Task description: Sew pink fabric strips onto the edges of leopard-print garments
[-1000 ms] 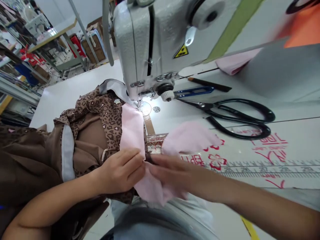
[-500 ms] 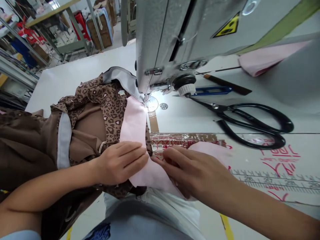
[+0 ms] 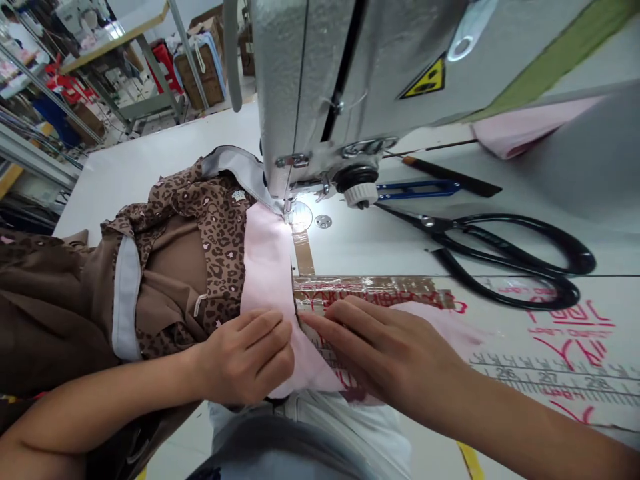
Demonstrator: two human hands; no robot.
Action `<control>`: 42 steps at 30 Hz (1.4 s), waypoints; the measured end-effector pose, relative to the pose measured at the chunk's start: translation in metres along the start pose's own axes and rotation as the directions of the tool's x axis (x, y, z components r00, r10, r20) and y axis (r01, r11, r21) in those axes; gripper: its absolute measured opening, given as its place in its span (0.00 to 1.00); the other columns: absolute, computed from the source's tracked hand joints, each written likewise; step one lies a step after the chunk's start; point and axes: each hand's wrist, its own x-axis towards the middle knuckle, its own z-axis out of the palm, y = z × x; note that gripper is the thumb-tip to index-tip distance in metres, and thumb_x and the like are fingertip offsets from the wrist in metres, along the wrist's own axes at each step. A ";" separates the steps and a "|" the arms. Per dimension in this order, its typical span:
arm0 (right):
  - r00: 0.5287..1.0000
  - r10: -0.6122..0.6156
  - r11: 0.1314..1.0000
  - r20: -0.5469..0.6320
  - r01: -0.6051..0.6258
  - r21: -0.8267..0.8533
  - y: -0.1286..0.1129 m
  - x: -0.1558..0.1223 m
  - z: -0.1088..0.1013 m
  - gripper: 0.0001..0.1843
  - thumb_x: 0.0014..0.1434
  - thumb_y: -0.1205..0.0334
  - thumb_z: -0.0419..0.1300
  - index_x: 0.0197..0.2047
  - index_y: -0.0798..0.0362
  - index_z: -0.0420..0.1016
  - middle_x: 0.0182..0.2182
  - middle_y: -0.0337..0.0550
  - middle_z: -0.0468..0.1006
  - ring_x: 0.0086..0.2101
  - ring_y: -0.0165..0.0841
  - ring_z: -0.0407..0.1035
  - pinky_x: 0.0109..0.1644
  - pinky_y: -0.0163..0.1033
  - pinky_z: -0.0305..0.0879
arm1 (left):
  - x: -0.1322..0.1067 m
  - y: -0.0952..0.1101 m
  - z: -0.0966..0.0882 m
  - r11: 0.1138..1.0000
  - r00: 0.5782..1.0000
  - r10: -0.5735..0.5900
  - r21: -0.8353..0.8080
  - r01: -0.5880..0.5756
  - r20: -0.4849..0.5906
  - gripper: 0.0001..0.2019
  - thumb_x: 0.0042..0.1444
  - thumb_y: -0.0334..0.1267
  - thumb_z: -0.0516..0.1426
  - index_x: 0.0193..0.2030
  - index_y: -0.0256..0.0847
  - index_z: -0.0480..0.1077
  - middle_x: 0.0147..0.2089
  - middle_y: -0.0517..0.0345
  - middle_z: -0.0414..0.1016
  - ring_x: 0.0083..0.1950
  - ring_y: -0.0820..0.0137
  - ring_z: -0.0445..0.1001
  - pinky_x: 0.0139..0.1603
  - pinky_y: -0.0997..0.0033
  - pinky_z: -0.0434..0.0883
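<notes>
1. My left hand [image 3: 245, 357] lies flat with the fingers together, pressing on the pink fabric strip [image 3: 267, 267] and on the edge of the leopard-print brown garment [image 3: 215, 233]. It is open and does not pinch anything.
2. My right hand [image 3: 380, 357] is also open, and its fingers [image 3: 340, 320] press down on the lower part of the pink strip, just beside my left hand.
3. The garment lies on the white surface [image 3: 150, 173] in front of the sewing machine [image 3: 340, 80]. The top end of the pink strip reaches under the presser foot [image 3: 287, 210].
4. To the right of the machine, on the surface, are big black-handled shears [image 3: 500, 253] and small blue thread snips [image 3: 417, 190]. Just beyond the snips is a dark tool with a thin point [image 3: 450, 177], and behind them, near the machine arm, is a piece of pink cloth [image 3: 530, 127].
5. Brown tape [image 3: 360, 283] is stuck on the surface near the needle plate. A printed ruler scale [image 3: 550, 377] and red characters [image 3: 570, 350] are marked on the surface too.
6. Beyond the surface, in the room, I see metal shelving [image 3: 35, 87], a cardboard box [image 3: 197, 73] and a red stool [image 3: 163, 53]. On the floor near my feet is a yellow line [image 3: 470, 460].
</notes>
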 end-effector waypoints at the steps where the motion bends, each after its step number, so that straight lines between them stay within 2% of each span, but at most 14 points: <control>1: 1.000 0.002 1.000 0.003 -0.002 -0.007 0.000 0.000 0.000 0.13 0.63 0.70 0.44 0.46 0.62 0.66 0.29 0.45 0.68 0.28 0.32 0.60 0.27 0.36 0.60 | 0.000 0.001 0.000 1.000 0.999 -0.029 0.002 0.029 0.019 0.10 0.57 0.25 0.46 0.34 0.25 0.68 0.41 0.38 0.73 0.45 0.58 0.72 0.46 0.59 0.74; 4: 0.999 0.047 0.997 -0.022 -0.045 0.068 0.000 0.002 0.000 0.11 0.62 0.71 0.45 0.43 0.60 0.67 0.30 0.46 0.68 0.29 0.33 0.61 0.27 0.37 0.61 | -0.001 0.002 0.000 0.991 0.988 -0.134 0.028 0.132 0.083 0.09 0.58 0.25 0.47 0.36 0.24 0.68 0.41 0.39 0.72 0.44 0.60 0.71 0.44 0.60 0.74; 7: 0.961 0.276 0.889 -0.024 -0.246 0.386 -0.003 0.009 -0.004 0.08 0.61 0.69 0.47 0.39 0.56 0.67 0.35 0.48 0.70 0.36 0.33 0.65 0.36 0.38 0.65 | -0.001 0.001 0.001 0.991 0.989 -0.137 0.004 0.137 0.052 0.08 0.58 0.25 0.49 0.34 0.25 0.67 0.38 0.41 0.72 0.41 0.62 0.71 0.40 0.62 0.75; 10: 0.856 0.460 0.499 0.239 -0.471 0.727 -0.005 0.020 -0.011 0.06 0.61 0.63 0.49 0.35 0.53 0.64 0.32 0.43 0.70 0.35 0.31 0.66 0.37 0.36 0.65 | -0.001 -0.002 -0.002 0.996 0.996 -0.071 -0.052 0.068 -0.058 0.08 0.59 0.24 0.47 0.36 0.23 0.67 0.39 0.40 0.72 0.44 0.60 0.70 0.41 0.61 0.75; 13: 0.775 0.360 0.065 0.519 -0.576 0.815 -0.004 0.026 -0.016 0.08 0.61 0.57 0.49 0.36 0.53 0.62 0.26 0.38 0.66 0.28 0.28 0.64 0.29 0.34 0.63 | -0.002 -0.004 -0.004 0.998 0.996 -0.029 -0.055 0.025 -0.087 0.09 0.59 0.24 0.47 0.37 0.21 0.67 0.42 0.36 0.72 0.48 0.57 0.69 0.44 0.59 0.75; 15: 0.749 0.282 -0.005 0.599 -0.623 0.782 -0.004 0.024 -0.018 0.10 0.61 0.55 0.49 0.36 0.53 0.61 0.24 0.35 0.63 0.24 0.26 0.61 0.25 0.32 0.60 | -0.001 -0.004 -0.003 0.999 0.997 -0.037 -0.041 0.034 -0.063 0.09 0.58 0.24 0.47 0.37 0.21 0.67 0.42 0.36 0.72 0.48 0.57 0.70 0.44 0.59 0.75; 16: 0.741 0.285 0.069 0.608 -0.649 0.758 -0.004 0.021 -0.018 0.10 0.62 0.56 0.48 0.35 0.54 0.62 0.22 0.35 0.63 0.22 0.26 0.60 0.24 0.31 0.58 | -0.001 -0.004 -0.002 0.999 0.998 -0.039 -0.029 0.038 -0.040 0.08 0.58 0.24 0.48 0.37 0.22 0.67 0.41 0.37 0.72 0.47 0.58 0.71 0.44 0.60 0.75; 18: 0.781 0.361 0.394 0.510 -0.623 0.675 -0.004 0.014 -0.016 0.11 0.63 0.59 0.46 0.35 0.54 0.65 0.21 0.36 0.65 0.22 0.26 0.60 0.25 0.31 0.57 | 0.000 -0.004 0.000 1.000 1.000 -0.022 0.001 0.022 0.010 0.08 0.58 0.25 0.48 0.35 0.23 0.68 0.40 0.38 0.73 0.44 0.59 0.72 0.43 0.61 0.75; 20: 0.889 0.364 0.754 0.279 -0.456 0.472 -0.004 0.006 -0.012 0.12 0.63 0.64 0.44 0.40 0.55 0.68 0.25 0.40 0.69 0.25 0.28 0.63 0.27 0.33 0.58 | 0.000 -0.004 0.001 0.999 0.999 0.011 0.035 -0.013 0.038 0.09 0.58 0.25 0.48 0.35 0.24 0.69 0.39 0.38 0.74 0.44 0.59 0.73 0.43 0.61 0.75; 22: 0.972 0.219 0.944 0.090 -0.234 0.233 -0.004 0.001 -0.005 0.15 0.62 0.67 0.44 0.46 0.55 0.69 0.29 0.44 0.70 0.28 0.30 0.63 0.28 0.35 0.58 | 0.001 -0.005 0.001 0.998 0.998 0.028 0.053 -0.031 0.048 0.10 0.58 0.25 0.47 0.37 0.23 0.69 0.39 0.38 0.74 0.44 0.58 0.73 0.44 0.61 0.74; 24: 0.995 0.085 0.994 0.046 -0.088 0.070 -0.003 0.000 0.001 0.15 0.61 0.69 0.44 0.45 0.57 0.69 0.29 0.45 0.68 0.28 0.32 0.60 0.28 0.36 0.57 | 0.000 -0.006 -0.002 0.998 0.999 0.030 0.045 -0.032 0.045 0.12 0.58 0.26 0.46 0.39 0.22 0.70 0.40 0.38 0.74 0.45 0.57 0.73 0.44 0.61 0.74; 27: 0.997 0.003 1.000 0.075 -0.002 -0.003 -0.002 0.001 0.005 0.14 0.60 0.70 0.44 0.43 0.61 0.69 0.28 0.45 0.66 0.27 0.32 0.56 0.27 0.37 0.56 | -0.001 -0.004 -0.007 0.999 0.998 0.053 0.011 -0.053 0.027 0.14 0.59 0.27 0.45 0.40 0.22 0.70 0.40 0.38 0.75 0.45 0.57 0.73 0.44 0.62 0.75; 34: 1.000 -0.015 1.000 0.004 0.015 0.001 -0.001 -0.002 0.007 0.13 0.61 0.71 0.44 0.44 0.62 0.67 0.29 0.44 0.65 0.28 0.33 0.56 0.28 0.39 0.56 | -0.006 0.002 -0.004 0.993 0.990 0.070 0.091 -0.082 0.123 0.15 0.58 0.26 0.45 0.43 0.22 0.69 0.44 0.37 0.74 0.48 0.57 0.73 0.49 0.61 0.74; 42: 0.998 -0.042 0.998 0.047 0.045 -0.054 -0.006 0.007 0.006 0.18 0.62 0.72 0.41 0.46 0.64 0.69 0.28 0.47 0.68 0.27 0.33 0.59 0.27 0.39 0.61 | -0.005 0.001 -0.003 0.997 0.996 0.067 0.021 -0.069 0.065 0.14 0.58 0.26 0.46 0.42 0.21 0.69 0.42 0.38 0.74 0.48 0.57 0.73 0.48 0.62 0.74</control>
